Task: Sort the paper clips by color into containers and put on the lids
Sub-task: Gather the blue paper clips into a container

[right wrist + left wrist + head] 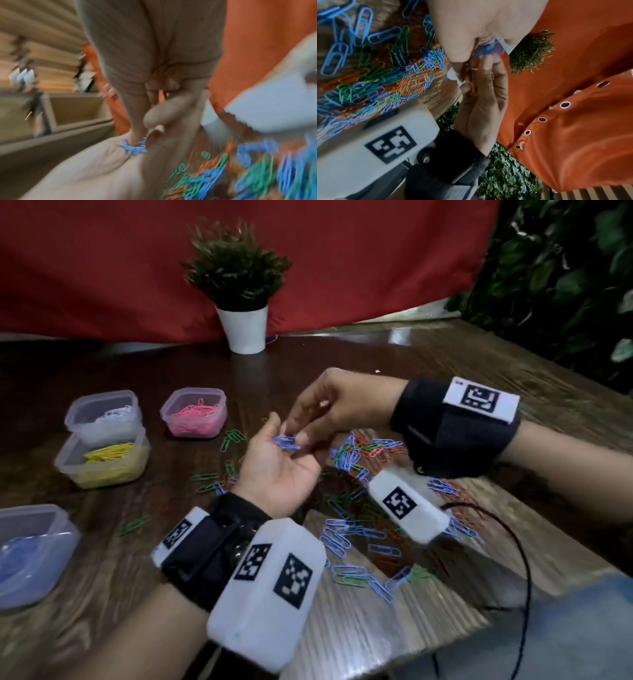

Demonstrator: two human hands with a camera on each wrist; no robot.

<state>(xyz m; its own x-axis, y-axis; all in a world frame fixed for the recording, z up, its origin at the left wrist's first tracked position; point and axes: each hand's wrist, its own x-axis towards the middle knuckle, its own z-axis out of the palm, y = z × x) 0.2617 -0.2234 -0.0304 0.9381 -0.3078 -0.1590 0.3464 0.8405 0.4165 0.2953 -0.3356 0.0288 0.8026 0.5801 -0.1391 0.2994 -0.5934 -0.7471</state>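
Lying across the upturned palm of the left hand (279, 470) is a small bunch of blue paper clips (286, 442), which the fingertips of the right hand (334, 409) pinch from above. The left hand's fingers are loosely spread, cradling the clips. Just beside both hands, a mixed pile of clips (356, 460) in blue, green and red-orange spreads over the wooden table (479, 364). To the left stand open tubs: the pink tub (194, 412), the white tub (104, 419), the yellow tub (102, 460) and, nearest, the blue tub (32, 556). A potted plant (239, 289) stands behind.
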